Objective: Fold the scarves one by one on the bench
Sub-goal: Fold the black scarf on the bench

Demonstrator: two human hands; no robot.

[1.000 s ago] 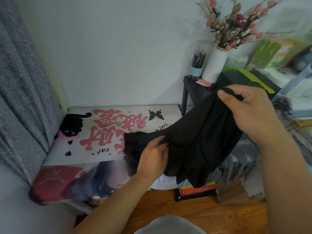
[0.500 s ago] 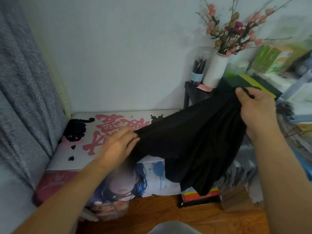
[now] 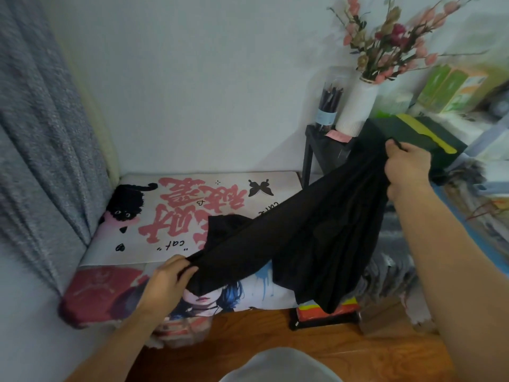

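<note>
A black scarf (image 3: 311, 235) is stretched in the air between my two hands, slanting from upper right down to lower left over the bench (image 3: 176, 210). My right hand (image 3: 407, 166) grips its upper end near the small black side table. My left hand (image 3: 168, 282) grips the lower end just above the bench's front edge. The scarf's loose middle hangs in folds, and one flap lies on the bench top. The bench is covered with a printed cloth showing a black cat, pink characters and a butterfly.
A grey curtain (image 3: 41, 133) hangs at the left. A black side table (image 3: 325, 150) at the right carries a white vase of flowers (image 3: 358, 106) and a pencil holder (image 3: 329, 106). Cluttered boxes and a dark green box (image 3: 424, 133) lie further right. Wooden floor (image 3: 275, 337) lies below.
My left hand has drawn the scarf's lower end from the bench top toward the front edge. The right hand keeps the other end raised, and the scarf is more stretched out.
</note>
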